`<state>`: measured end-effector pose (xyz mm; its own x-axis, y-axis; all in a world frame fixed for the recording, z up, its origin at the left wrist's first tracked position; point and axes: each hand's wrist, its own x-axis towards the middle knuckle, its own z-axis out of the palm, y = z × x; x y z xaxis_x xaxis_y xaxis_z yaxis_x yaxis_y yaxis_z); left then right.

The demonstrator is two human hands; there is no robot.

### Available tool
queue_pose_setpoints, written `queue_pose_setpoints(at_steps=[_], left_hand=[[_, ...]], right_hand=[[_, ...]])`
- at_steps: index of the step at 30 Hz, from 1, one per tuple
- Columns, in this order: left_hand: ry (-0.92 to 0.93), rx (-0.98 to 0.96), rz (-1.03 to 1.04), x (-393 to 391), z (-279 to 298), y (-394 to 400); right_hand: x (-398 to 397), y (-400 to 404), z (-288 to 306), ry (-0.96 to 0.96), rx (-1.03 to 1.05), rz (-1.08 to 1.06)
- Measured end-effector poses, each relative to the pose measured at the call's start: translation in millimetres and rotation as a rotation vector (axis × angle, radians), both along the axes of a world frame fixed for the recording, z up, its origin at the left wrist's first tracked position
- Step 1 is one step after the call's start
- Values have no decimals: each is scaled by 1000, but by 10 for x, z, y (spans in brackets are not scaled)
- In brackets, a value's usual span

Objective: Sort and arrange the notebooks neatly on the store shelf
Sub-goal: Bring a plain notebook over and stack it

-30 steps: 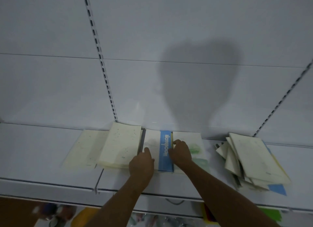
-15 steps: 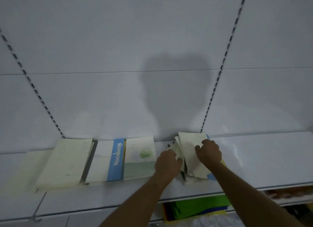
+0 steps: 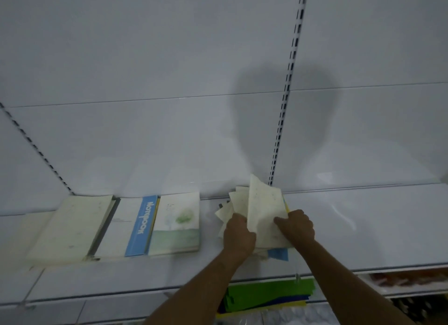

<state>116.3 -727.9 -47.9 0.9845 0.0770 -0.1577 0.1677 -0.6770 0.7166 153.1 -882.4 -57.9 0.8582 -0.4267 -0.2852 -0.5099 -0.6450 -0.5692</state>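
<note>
While your left hand point(image 3: 238, 235) grips the left edge of the loose notebook pile point(image 3: 232, 209) at lower centre of the frame, your right hand point(image 3: 297, 226) pinches the cream notebook point(image 3: 265, 210) tilted up on top. Left of them, three notebooks lie side by side on the white shelf point(image 3: 363, 227): plain cream point(image 3: 70, 230), blue-striped point(image 3: 131, 227), tree-printed point(image 3: 177, 224).

1. A shop aisle, judging by the white metal display shelf point(image 3: 363, 230) with a plain white back panel point(image 3: 169, 70) above it.
2. Slotted uprights point(image 3: 288, 87) set into that panel, above the shelf.
3. Notebooks point(image 3: 174, 224) laid flat in a row on the shelf like stock.
4. Coloured paper sheets point(image 3: 269, 295) stacked below the shelf.
</note>
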Motion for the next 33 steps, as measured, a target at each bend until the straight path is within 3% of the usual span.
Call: queue_pose_setpoints(at_steps=[2, 7, 15, 20, 25, 29, 33], left_hand=[[-7, -48, -13, -12, 52, -54], [-38, -183, 28, -93, 176, 152], [-193, -223, 279, -463, 466, 1560], [-293, -347, 528, -1142, 611, 2746], [-349, -501, 861, -2035, 655, 3722], [-369, -451, 1125, -2672, 653, 4330], [-398, -297, 1258, -3331, 636, 4809]], right_hand=[[26, -63, -24, -33, 126, -47], [78, 122, 148, -223, 199, -104], [133, 1667, 614, -388, 405, 245], [-303, 3114, 833, -343, 555, 544], [-997, 4355, 897, -286, 571, 820], [-1551, 5119, 910, -266, 528, 1012], [-2089, 5759, 909, -255, 506, 1161]])
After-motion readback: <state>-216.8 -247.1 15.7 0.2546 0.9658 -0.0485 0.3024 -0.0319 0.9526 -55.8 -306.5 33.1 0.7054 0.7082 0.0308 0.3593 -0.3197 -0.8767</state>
